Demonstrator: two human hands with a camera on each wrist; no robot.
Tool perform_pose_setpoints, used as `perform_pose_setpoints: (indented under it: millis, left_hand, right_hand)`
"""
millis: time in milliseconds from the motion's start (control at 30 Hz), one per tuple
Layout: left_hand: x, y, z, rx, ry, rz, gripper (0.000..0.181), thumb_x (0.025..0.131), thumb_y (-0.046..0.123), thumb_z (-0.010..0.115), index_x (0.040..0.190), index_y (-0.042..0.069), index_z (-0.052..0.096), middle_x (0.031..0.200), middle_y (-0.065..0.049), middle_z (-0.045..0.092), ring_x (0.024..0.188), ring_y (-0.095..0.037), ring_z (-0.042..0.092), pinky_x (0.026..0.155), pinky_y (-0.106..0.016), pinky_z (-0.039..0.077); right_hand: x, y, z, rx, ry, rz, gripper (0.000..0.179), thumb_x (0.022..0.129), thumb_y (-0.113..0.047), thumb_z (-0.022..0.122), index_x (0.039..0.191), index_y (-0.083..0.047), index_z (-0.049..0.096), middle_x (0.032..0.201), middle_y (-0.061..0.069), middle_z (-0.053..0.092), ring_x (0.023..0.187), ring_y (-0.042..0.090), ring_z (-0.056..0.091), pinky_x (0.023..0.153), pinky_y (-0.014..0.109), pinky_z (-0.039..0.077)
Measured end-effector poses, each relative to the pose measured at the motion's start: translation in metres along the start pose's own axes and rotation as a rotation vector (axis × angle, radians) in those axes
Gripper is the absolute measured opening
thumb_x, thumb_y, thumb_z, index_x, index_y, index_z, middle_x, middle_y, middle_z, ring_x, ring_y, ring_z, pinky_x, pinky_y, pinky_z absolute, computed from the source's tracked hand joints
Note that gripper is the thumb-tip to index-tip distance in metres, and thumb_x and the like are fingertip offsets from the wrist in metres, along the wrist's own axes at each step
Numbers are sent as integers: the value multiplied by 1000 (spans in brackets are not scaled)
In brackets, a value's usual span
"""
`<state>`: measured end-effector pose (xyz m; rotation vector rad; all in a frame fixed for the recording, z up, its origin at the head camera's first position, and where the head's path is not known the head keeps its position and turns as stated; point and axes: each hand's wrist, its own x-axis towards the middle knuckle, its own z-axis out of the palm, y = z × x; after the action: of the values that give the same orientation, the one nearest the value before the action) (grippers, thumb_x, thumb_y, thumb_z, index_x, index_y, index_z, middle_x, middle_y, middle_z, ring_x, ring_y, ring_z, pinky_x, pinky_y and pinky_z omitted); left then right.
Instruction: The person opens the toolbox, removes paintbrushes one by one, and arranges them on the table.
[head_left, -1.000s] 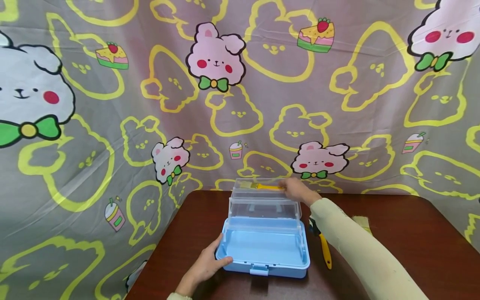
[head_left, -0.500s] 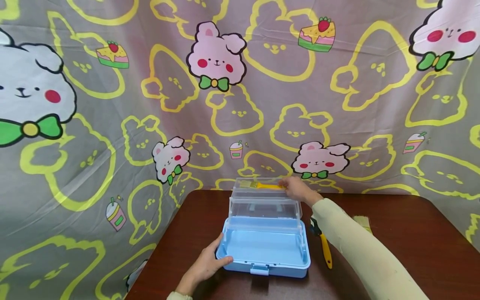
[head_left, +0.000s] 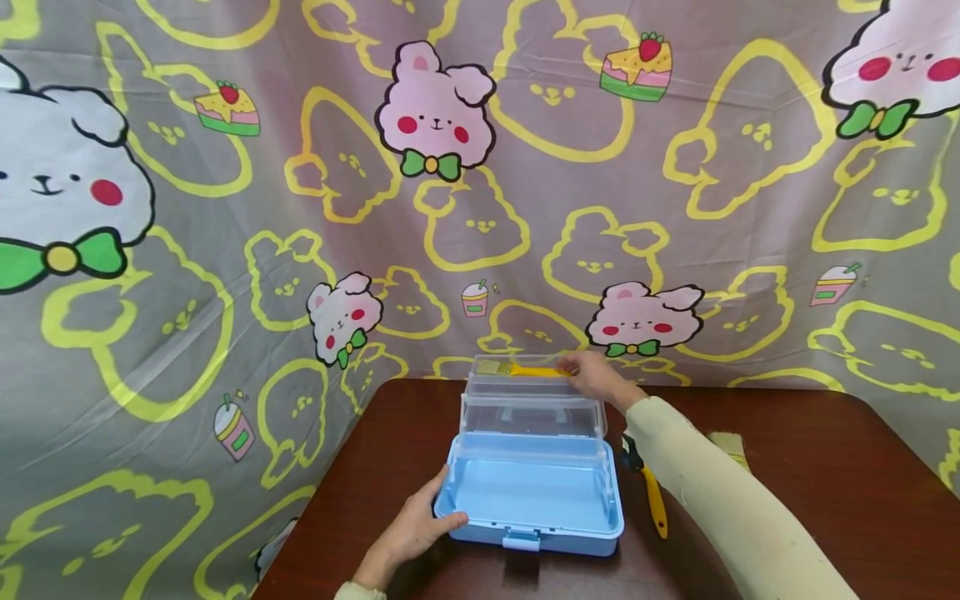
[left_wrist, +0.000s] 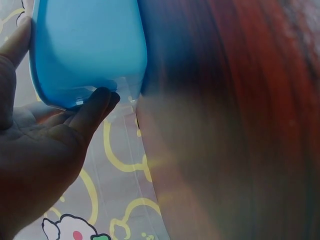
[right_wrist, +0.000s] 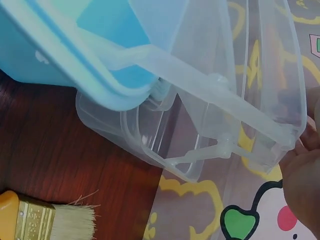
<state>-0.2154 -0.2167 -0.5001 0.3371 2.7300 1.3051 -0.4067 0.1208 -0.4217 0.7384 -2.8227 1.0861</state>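
A light blue toolbox [head_left: 532, 496] stands unfolded on the table, its clear trays raised toward the back. My left hand [head_left: 412, 521] grips its left front corner, thumb near the front rim and fingers along the side; the left wrist view shows the same hold. At the back, my right hand [head_left: 592, 375] holds the right end of the top clear tray [right_wrist: 280, 100], fingers curled at its end wall. A paintbrush [head_left: 536, 372] with a yellow handle lies along that tray, bristles to the left, its handle end right at my right fingertips.
Right of the toolbox lies a yellow-handled tool [head_left: 654, 500] with a black head, partly under my right sleeve. Another paintbrush [right_wrist: 70, 220] lies farther right on the dark wooden table [head_left: 810, 467]. A patterned curtain [head_left: 525, 208] hangs close behind the table.
Both hands and the toolbox stay in place. The head view has shifted very slightly.
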Motion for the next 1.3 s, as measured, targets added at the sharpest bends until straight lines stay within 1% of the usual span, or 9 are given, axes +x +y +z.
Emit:
perform_pose_setpoints:
  millis: [133,267,367,433,600,667,933,1067,1300]
  left_hand:
    - [0,0,1,20,8,18,90,84,34,72,147,-7,21,146,-29,30,130,-42,33,102,-58,29]
    - [1,0,1,14,5,5,91,84,36,72,147,-5,21,146,-28,29,131,-42,33,101,-59,29]
    - [2,0,0,12,3,-2,91,84,37,71,148,-4,20,147,-27,29,131,-42,32,101,-59,29]
    - [2,-1,0,18,3,5,91,85,37,71,148,-5,20,147,-28,28,131,-42,32,101,-59,29]
    - [3,-2,-1,21,3,1,92,85,38,71,147,-5,20,147,-28,28,131,-43,32,101,-60,29]
    - [3,-3,-1,13,1,-10,92,85,38,71,148,-4,19,148,-28,28,132,-42,31,101,-59,29]
    - [3,-5,1,9,-6,-16,92,84,38,71,148,-4,19,147,-28,27,132,-43,31,101,-60,29]
    - [3,-5,2,6,-7,-16,93,84,38,71,148,-4,19,147,-28,27,131,-43,31,100,-60,30]
    - [2,-4,3,9,-11,-18,93,84,39,71,148,-4,19,147,-28,28,131,-43,31,100,-60,30]
  right_hand:
    - [0,-1,-3,54,21,12,30,87,2,62,117,1,65,107,13,65,97,28,60,81,40,52]
    - [1,-5,-5,118,51,28,27,88,-1,63,115,1,66,105,13,66,94,26,60,77,35,53]
    - [2,-9,-7,148,67,22,27,89,-2,64,116,3,65,106,14,65,94,26,60,78,36,53]
    - [2,-12,-8,164,69,27,28,89,-2,64,116,3,65,106,14,65,95,26,60,79,36,53]
    - [1,-20,-9,189,55,42,28,88,-4,65,115,1,66,105,13,66,95,26,61,79,36,52]
    - [1,-23,-8,191,55,41,28,88,-4,66,115,1,66,105,13,66,94,26,61,79,36,52]
    - [0,-30,-1,204,56,72,29,86,-8,69,114,-2,67,104,10,66,92,24,61,80,36,52]
    - [-1,-33,1,207,45,101,26,85,-8,70,111,-5,70,103,8,67,91,23,60,80,36,52]
    - [-3,-32,4,222,-15,128,21,87,-7,68,107,-6,73,101,6,69,90,23,59,82,40,50]
